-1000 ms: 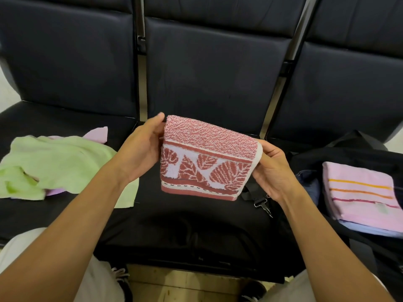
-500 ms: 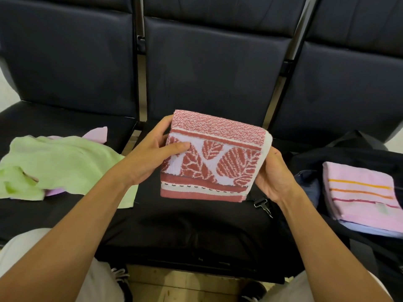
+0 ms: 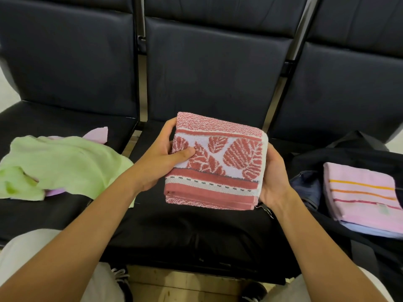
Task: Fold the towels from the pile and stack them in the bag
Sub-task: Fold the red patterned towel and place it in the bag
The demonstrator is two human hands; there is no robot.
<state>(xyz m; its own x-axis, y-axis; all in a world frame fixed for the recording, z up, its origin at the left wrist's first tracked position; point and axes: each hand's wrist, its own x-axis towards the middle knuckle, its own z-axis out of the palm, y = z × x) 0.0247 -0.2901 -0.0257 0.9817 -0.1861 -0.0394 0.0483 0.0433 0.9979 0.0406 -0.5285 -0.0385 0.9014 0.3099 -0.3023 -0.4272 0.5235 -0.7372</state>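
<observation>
A folded red-and-white towel with a leaf pattern [image 3: 218, 162] is held above the middle black seat. My left hand [image 3: 161, 158] grips its left edge, thumb across the top face. My right hand [image 3: 273, 177] cups its right edge from beside and below. On the left seat lies the pile: a crumpled light green towel [image 3: 63, 164] over a pale pink one [image 3: 98, 135]. On the right, an open black bag [image 3: 340, 155] holds a folded pink towel with orange and red stripes [image 3: 364, 195] on top of a light blue one [image 3: 370, 231].
Three black padded seats [image 3: 196, 234] with backrests run across the view. A metal buckle [image 3: 266, 209] of the bag strap lies on the middle seat by my right wrist. My knees and shoes show below the seat's front edge.
The red towel has tilted flatter toward me, showing more of its top face. My left thumb has come over onto the towel, and my right hand has slid under its right edge.
</observation>
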